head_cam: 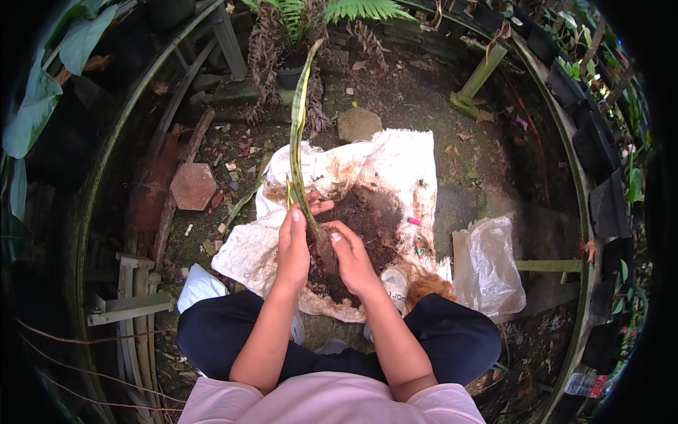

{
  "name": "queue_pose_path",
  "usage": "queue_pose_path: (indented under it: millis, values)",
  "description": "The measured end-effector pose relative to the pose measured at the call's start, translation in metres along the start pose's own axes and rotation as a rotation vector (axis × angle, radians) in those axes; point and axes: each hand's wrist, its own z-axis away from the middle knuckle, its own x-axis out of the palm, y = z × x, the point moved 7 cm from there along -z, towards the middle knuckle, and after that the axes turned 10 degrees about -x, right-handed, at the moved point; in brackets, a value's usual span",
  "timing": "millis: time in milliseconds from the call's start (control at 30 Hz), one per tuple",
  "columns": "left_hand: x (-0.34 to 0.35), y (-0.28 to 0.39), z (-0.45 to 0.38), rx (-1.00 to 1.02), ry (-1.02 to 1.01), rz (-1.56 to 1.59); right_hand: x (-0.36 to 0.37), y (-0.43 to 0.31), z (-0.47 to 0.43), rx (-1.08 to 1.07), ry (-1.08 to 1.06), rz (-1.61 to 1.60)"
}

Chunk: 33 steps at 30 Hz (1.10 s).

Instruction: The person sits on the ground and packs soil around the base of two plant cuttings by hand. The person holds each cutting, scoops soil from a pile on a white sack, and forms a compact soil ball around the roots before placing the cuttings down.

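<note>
A long snake plant leaf [298, 124] with yellow edges stands upright between my hands, a shorter leaf beside its base. My left hand [296, 233] is closed around the lower part of the plant, some fingertips showing past it. At the base, my right hand [345, 249] holds the brown, fibrous root mass [326, 249] between thumb and fingers. Below them dark soil [371, 217] lies heaped on a spread white woven sack [413, 153]. A red-capped small object [413, 221] and a green and red one [418, 250] lie on the sack's right part.
Brown fibre [431, 289] lies by my right shoe. A clear plastic bag [490, 265] is at the right, a white bag [201, 288] at the left. A hexagonal paver [193, 186], a stone [359, 125] and another long leaf [244, 204] lie around the sack. Black pots [593, 143] line the right frame.
</note>
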Motion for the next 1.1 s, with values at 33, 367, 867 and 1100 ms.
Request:
queue_pose_path:
  millis: [33, 367, 867, 1100]
  values:
    - [0.003, 0.001, 0.002, 0.002, -0.005, -0.009, -0.001, 0.001, -0.001, 0.000, 0.020, -0.056]
    - [0.002, -0.002, 0.006, 0.216, 0.126, -0.392, -0.012, -0.017, 0.001, -0.113, 0.225, -0.249]
    - [-0.001, 0.007, 0.008, 0.195, 0.153, -0.086, -0.002, -0.029, 0.000, -0.112, 0.153, -0.090]
    - [-0.012, 0.002, 0.005, 0.100, 0.193, 0.032, 0.002, -0.027, 0.000, -0.093, 0.132, -0.023]
